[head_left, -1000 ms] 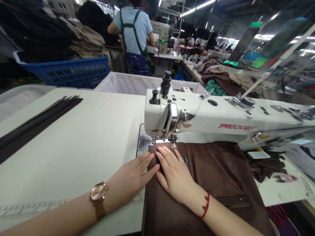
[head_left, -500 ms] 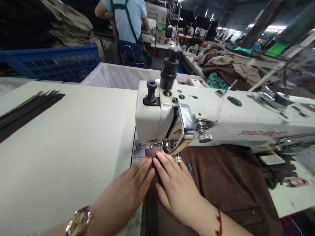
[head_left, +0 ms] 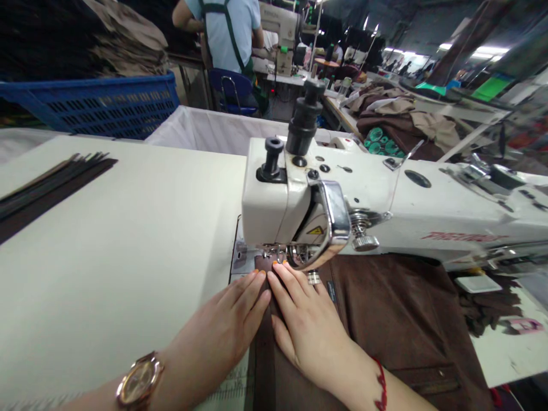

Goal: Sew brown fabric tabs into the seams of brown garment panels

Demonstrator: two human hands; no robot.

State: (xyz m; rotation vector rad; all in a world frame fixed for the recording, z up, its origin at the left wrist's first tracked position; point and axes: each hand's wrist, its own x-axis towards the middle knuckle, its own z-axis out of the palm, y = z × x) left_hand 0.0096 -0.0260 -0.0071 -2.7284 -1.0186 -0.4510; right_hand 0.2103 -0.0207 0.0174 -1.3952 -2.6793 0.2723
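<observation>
Dark brown fabric, a garment piece with a small dark label and a pocket-like seam, lies under the white sewing machine. Its left edge runs beneath the needle area. My left hand, with a watch at the wrist, rests on that edge, fingers stretched forward. Flat on the fabric just right of it lies my right hand, wearing a red bracelet, its fingertips close in front of the presser foot. The hands almost touch. A curved metal guard hides part of the needle area.
Dark fabric strips lie on the white table at left. Behind are a blue basket of cloth and a white cloth-lined bin. Pink-handled snips and scraps lie at right. Another person sits farther back.
The whole view has shifted slightly, so the machine and background appear farther right. Both hands stay on the fabric in nearly the same pose.
</observation>
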